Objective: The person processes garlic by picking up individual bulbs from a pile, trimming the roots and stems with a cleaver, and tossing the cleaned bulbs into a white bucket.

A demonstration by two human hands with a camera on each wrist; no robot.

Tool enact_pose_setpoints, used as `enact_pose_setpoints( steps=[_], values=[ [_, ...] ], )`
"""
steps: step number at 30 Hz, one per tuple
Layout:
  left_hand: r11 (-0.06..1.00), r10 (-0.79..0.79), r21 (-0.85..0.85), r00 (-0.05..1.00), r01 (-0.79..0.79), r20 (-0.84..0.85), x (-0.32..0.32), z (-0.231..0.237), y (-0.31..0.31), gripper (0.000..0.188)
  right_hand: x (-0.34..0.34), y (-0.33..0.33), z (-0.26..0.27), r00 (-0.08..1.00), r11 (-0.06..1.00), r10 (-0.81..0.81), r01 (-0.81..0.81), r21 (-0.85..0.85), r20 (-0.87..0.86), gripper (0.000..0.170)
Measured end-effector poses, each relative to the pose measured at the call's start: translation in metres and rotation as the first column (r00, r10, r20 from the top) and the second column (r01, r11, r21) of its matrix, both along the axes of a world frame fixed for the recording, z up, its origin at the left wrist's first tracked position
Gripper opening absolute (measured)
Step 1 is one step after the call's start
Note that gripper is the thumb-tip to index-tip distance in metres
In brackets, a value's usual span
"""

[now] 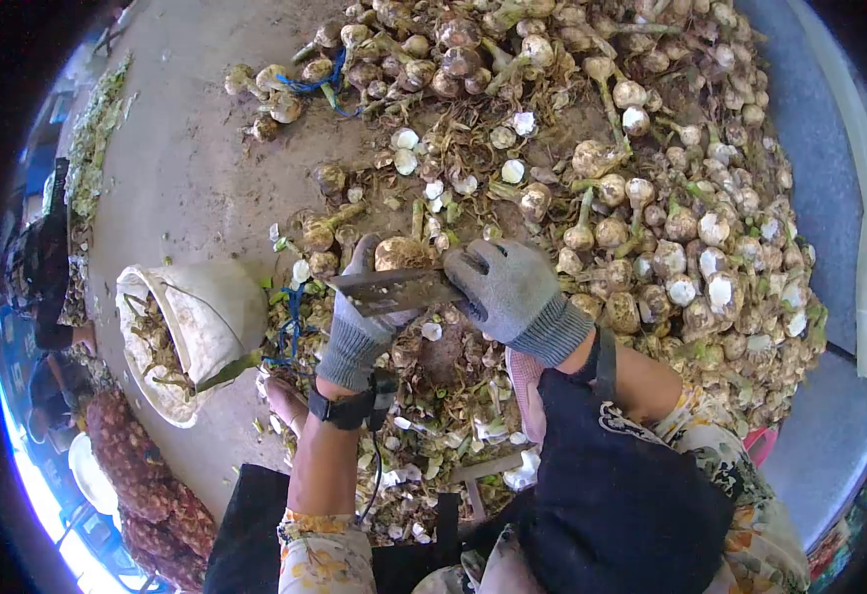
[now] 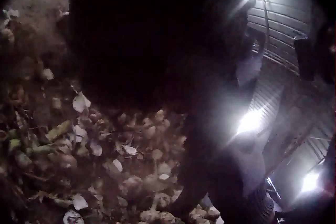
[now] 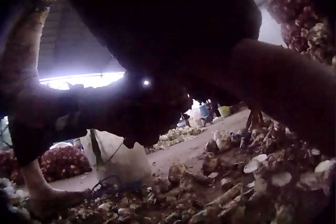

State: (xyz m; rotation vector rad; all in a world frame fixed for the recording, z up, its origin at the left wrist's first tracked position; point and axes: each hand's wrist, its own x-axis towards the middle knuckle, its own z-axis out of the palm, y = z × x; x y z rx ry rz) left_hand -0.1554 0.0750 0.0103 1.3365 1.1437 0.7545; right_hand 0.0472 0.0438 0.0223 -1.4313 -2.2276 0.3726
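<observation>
Both hands wear grey gloves in the head view. The right hand [image 1: 512, 292] grips the handle end of a wide dark blade [image 1: 399, 292], which points left across the left hand. The left hand [image 1: 362, 317] lies under the blade, its fingers against a brown garlic bulb [image 1: 402, 253] with a stalk rising from it. The blade hides part of the left hand's fingers. Both wrist views are dark, and neither hand can be made out clearly there.
A white bucket [image 1: 217, 315] holding stalks lies tilted at the left. Garlic bulbs [image 1: 691, 257] are heaped right and at the top. Peelings [image 1: 443, 396] cover the floor by the body. Red net sacks [image 1: 146, 485] are lower left; a bare foot [image 1: 285, 401] is near the bucket.
</observation>
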Motion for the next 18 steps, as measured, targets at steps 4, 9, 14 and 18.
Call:
enact_pose_setpoints(
  steps=[4, 9, 14, 18],
  values=[
    [0.984, 0.085, -0.167, 0.991, -0.066, 0.105, 0.006, 0.006, -0.012, 0.080, 0.000, -0.009, -0.005, 0.999, 0.999, -0.051, 0.051, 0.004, -0.004, 0.032],
    [0.986, -0.102, -0.143, 0.990, 0.087, -0.097, 0.026, 0.060, -0.036, 0.075, 0.030, -0.001, -0.055, 0.900, 0.758, -0.411, 0.426, -0.495, 0.145, 0.035],
    [0.965, 0.192, 0.205, 0.972, -0.162, -0.136, 0.023, 0.008, -0.007, 0.051, 0.036, -0.017, -0.044, 0.776, 0.789, -0.584, 0.473, -0.391, -0.238, 0.047],
    [0.964, 0.248, -0.173, 0.912, -0.200, 0.327, 0.081, 0.049, -0.013, 0.043, 0.025, -0.040, -0.077, 0.309, 0.486, -0.767, -0.292, -0.824, -0.562, 0.045]
  ],
)
